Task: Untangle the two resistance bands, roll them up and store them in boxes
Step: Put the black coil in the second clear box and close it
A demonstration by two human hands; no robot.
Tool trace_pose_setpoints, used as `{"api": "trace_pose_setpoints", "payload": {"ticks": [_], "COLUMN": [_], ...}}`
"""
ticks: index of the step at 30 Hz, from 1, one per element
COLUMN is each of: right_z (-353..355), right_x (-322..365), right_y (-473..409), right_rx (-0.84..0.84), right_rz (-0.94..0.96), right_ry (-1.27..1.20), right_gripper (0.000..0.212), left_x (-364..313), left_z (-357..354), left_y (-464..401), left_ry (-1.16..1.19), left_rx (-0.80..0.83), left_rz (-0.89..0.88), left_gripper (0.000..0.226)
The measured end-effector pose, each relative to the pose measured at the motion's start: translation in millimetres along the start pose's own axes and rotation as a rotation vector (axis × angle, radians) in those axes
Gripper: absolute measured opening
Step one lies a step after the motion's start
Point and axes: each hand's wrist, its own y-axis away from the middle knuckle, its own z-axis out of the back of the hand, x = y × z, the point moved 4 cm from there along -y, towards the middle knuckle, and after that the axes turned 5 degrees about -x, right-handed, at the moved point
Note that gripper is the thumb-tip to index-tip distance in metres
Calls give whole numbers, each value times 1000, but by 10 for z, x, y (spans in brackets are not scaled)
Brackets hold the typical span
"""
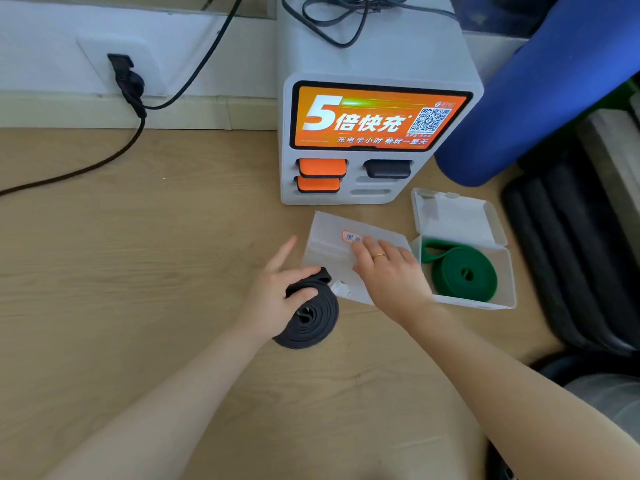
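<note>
A black resistance band (311, 323), rolled into a flat coil, lies on the wooden floor. My left hand (277, 289) grips its top edge, thumb across the coil and index finger pointing away. My right hand (391, 271) rests with fingers flat on a translucent white box (329, 237) that bears a small red label; the box is shut. To the right stands a second white box (505, 271) with its lid open, and a rolled green band (464, 275) lies inside it.
A grey power-bank station (377, 140) with an orange screen stands just behind the boxes. A blue rolled mat (540, 98) leans at the right above black padding (571, 265). A black cable (131, 109) runs from a wall socket across the floor at the left.
</note>
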Motion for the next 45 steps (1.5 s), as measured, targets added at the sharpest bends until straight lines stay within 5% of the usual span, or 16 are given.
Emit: {"api": "trace_pose_setpoints", "payload": {"ticks": [11, 19, 24, 30, 33, 38, 45], "right_z": [296, 469, 388, 572, 530, 580, 462], "right_x": [-257, -355, -386, -263, -137, -268, -609], "right_y": [92, -90, -220, 116, 463, 325, 73], "right_rx": [44, -164, 79, -274, -258, -310, 0], "right_rz": [-350, -274, -488, -242, -104, -242, -396], "right_ry": [-518, -170, -199, -200, -114, -19, -39], "right_gripper": [36, 36, 44, 34, 57, 61, 68], "left_x": [-94, -90, -206, -379, -432, -347, -149], "left_z": [-21, 219, 263, 47, -68, -188, -335], "left_y": [200, 467, 376, 171, 108, 123, 187], "left_ry": [3, 226, 370, 438, 459, 445, 336], "left_rx": [147, 50, 5, -46, -76, -140, -151], "left_rz": [-5, 244, 379, 420, 447, 520, 605], "left_gripper": [37, 32, 31, 26, 24, 23, 28]}}
